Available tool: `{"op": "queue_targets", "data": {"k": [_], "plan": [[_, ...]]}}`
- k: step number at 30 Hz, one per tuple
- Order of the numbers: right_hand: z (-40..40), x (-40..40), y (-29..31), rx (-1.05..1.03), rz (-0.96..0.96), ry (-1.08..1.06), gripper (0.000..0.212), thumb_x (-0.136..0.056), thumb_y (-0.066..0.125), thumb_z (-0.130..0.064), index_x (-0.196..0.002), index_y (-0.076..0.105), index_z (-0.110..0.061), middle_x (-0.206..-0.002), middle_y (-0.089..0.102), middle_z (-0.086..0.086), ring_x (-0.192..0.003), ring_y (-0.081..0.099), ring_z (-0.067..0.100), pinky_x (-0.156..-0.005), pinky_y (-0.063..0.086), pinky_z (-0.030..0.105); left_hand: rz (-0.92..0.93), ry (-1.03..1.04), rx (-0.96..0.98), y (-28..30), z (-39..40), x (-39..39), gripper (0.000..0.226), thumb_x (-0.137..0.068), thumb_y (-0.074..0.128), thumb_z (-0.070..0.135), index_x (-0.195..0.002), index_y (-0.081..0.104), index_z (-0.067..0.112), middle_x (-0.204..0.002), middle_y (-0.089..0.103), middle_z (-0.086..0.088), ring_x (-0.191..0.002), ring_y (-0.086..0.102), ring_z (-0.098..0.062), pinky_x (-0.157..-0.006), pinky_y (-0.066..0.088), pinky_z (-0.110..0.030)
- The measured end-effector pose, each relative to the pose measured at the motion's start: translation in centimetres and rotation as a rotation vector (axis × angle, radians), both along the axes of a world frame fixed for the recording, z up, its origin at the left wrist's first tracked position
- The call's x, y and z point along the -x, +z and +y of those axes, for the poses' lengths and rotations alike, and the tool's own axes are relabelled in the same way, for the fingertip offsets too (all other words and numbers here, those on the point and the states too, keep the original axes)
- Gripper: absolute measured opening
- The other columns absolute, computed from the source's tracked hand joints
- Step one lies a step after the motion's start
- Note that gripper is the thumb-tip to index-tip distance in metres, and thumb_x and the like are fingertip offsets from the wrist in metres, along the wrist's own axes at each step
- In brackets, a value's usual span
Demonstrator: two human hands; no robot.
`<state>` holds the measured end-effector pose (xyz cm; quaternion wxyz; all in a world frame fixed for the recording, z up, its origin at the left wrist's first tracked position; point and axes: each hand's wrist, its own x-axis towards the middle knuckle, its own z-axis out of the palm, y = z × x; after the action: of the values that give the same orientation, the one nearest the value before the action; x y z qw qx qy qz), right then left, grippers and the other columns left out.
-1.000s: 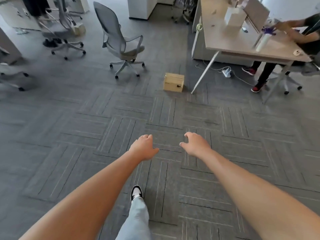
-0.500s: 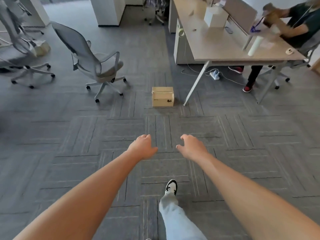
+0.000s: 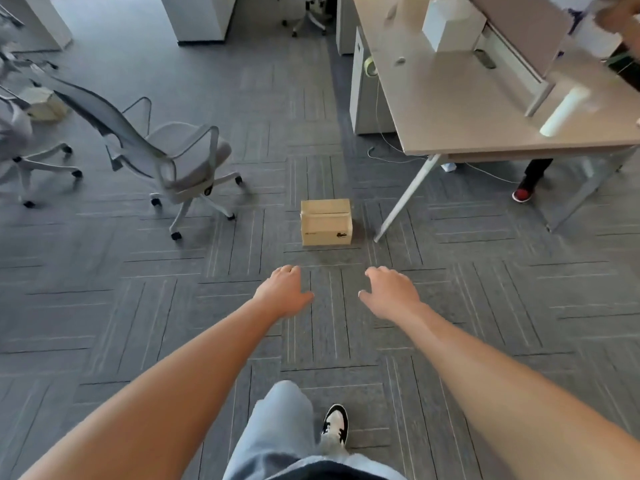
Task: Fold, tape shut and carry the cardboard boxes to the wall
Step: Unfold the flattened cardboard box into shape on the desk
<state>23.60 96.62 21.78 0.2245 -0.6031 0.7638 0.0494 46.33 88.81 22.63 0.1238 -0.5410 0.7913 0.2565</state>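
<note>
A small closed cardboard box (image 3: 326,221) stands on the grey carpet straight ahead, next to a desk leg. Both my arms are stretched out toward it. My left hand (image 3: 282,292) and my right hand (image 3: 391,292) hover a short way in front of the box, apart from it, fingers loosely curled and holding nothing. Another cardboard box (image 3: 43,103) lies on the floor far left, behind the chairs.
A grey office chair (image 3: 166,150) stands left of the box, another chair (image 3: 20,147) at the far left. A desk (image 3: 485,109) with a white box and a roll is at the right; a seated person's red shoe (image 3: 523,194) shows beneath. Cables trail under the desk.
I have walked forward: the box has come closer and sits more central. My hands stay outstretched and empty in much the same pose.
</note>
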Motion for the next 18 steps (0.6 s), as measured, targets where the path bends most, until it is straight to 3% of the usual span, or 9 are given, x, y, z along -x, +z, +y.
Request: {"op": "queue_targets", "data": {"k": [11,18], "plan": [[-28.8,6.3,-4.7,-0.089,0.046,-0.006,0.048,-0.103,0.054,-0.046,-0.14,0.053,-0.016,-0.131,0.06,0.006,-0.119,0.059,0.03,-0.098,0.047,0.043,0.021,0.014,-0.079,-5.6,-29.5,7.1,0.058,-0.098,0.057,0.039,-0.145,0.045,0.008,-0.145,0.049,-0.01,-0.136,0.045,-0.029,-0.1,0.05,-0.045],[-45.9,9.5,-7.9,-0.113,-0.075,-0.174,0.045,-0.103,0.054,-0.044,-0.139,0.052,-0.016,-0.128,0.057,0.006,-0.103,0.059,0.026,-0.077,0.049,0.039,0.066,0.098,-0.105,-7.9,-47.6,10.4,0.059,-0.099,0.055,0.037,-0.15,0.041,0.011,-0.152,0.046,-0.007,-0.138,0.045,-0.028,-0.099,0.051,-0.046]]}}
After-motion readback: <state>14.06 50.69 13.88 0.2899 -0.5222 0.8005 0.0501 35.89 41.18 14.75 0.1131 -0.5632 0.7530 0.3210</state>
